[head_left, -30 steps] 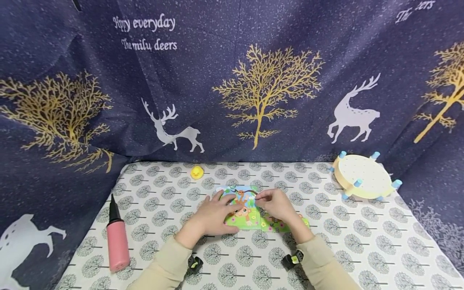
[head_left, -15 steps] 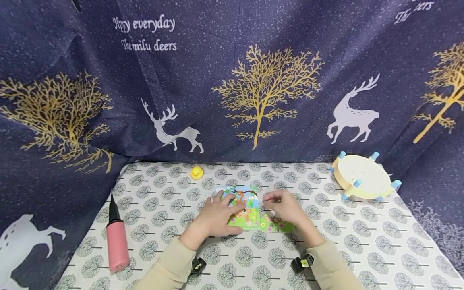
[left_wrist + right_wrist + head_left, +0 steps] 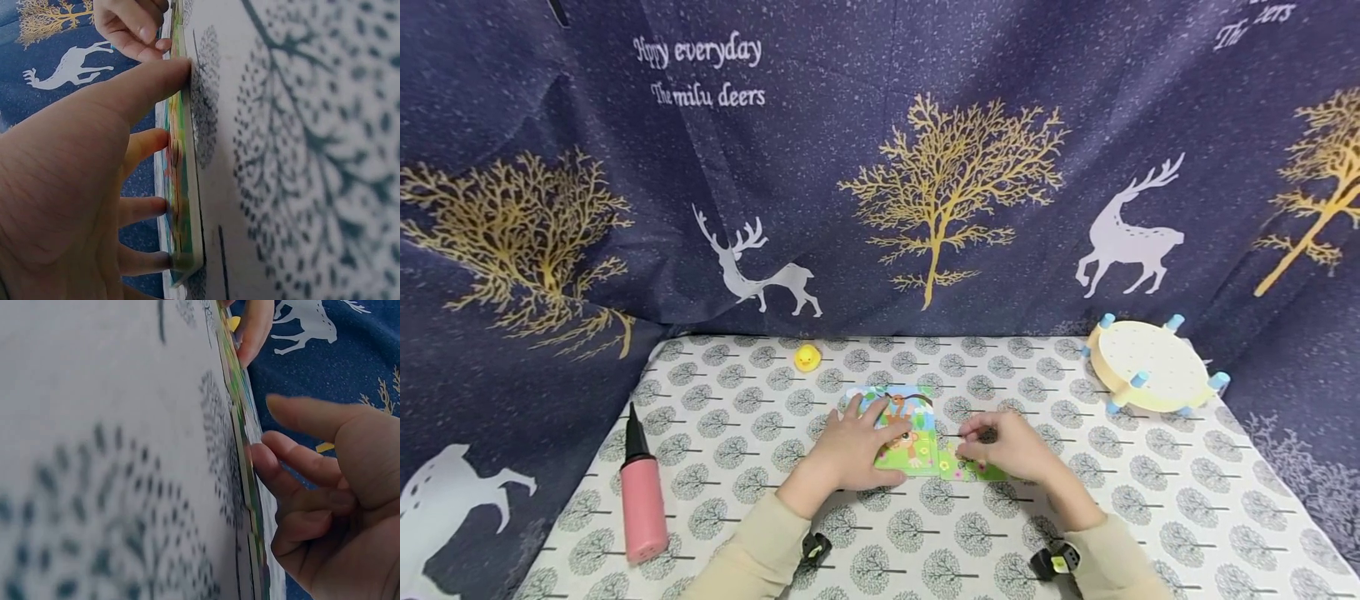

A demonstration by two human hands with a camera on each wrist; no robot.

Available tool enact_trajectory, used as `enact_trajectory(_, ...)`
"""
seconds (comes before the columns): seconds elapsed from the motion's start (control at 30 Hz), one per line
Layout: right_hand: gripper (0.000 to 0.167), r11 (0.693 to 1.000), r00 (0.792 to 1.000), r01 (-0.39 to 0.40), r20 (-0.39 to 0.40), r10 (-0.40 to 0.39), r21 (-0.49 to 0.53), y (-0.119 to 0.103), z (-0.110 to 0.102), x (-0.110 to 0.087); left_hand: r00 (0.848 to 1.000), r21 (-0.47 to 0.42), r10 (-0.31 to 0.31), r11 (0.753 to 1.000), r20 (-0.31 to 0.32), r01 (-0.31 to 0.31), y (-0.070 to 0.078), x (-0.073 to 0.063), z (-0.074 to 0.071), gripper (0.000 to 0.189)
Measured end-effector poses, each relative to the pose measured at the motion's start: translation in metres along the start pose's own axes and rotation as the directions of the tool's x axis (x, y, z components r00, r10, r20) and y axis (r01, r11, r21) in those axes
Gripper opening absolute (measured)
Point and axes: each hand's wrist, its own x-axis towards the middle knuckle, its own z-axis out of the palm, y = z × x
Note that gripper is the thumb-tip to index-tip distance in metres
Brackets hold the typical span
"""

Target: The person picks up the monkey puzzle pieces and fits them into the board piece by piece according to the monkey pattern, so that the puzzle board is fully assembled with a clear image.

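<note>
From where I watch over the person's head, the left hand (image 3: 853, 450) lies with its fingers spread on a small picture puzzle (image 3: 917, 460) showing a monkey. The puzzle sits under those fingertips and reaches past them toward the other hand. The right hand (image 3: 1011, 447) has its fingers loosely bent, thumb and forefinger apart, released. Just below its fingertips runs a row of green flowered pieces (image 3: 958, 469), beside the puzzle and partly covered by the hand. Well beyond the left fingers is a yellow duck (image 3: 807, 358); well out to their left lies a pink pump (image 3: 643, 510) with a black nozzle. Far off past the right fingers is a round cream stand (image 3: 1153, 367) with blue-tipped pegs. All of it rests on a tree-print cloth (image 3: 910, 533).

From the left wrist, the thumb is straight, its tip at the puzzle's near edge, and 3 other fingertips meet the picture face. The right hand shows just past the thumb.

From the right wrist, the thumb points out straight above the curled fingers. A fingertip is right by the flat pieces; I can't tell if it touches.
</note>
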Motion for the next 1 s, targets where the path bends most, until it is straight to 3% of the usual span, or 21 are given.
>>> enact_trajectory(0.2,0.044,0.984,0.998,0.065,0.031,-0.060,-0.166,0.000,0.001,-0.007,1.000,-0.011,-0.012,1.000,0.028,0.012,0.001,-0.001,-0.005,0.083)
enact_trajectory(0.37,0.048,0.968,0.998,0.055,0.024,-0.051,-0.243,-0.005,0.005,-0.010,1.000,-0.028,-0.002,1.000,0.029,0.003,-0.001,-0.002,-0.006,0.083)
enact_trajectory(0.7,0.043,0.958,1.000,0.023,0.015,-0.019,-0.287,-0.008,0.007,-0.010,0.999,-0.014,0.035,0.999,0.007,-0.034,-0.012,-0.003,0.001,0.084)
enact_trajectory(1.0,0.042,0.960,1.000,0.005,0.001,-0.004,-0.279,-0.010,0.008,-0.011,0.996,-0.025,0.085,0.996,-0.002,-0.085,-0.025,-0.011,-0.004,0.082)
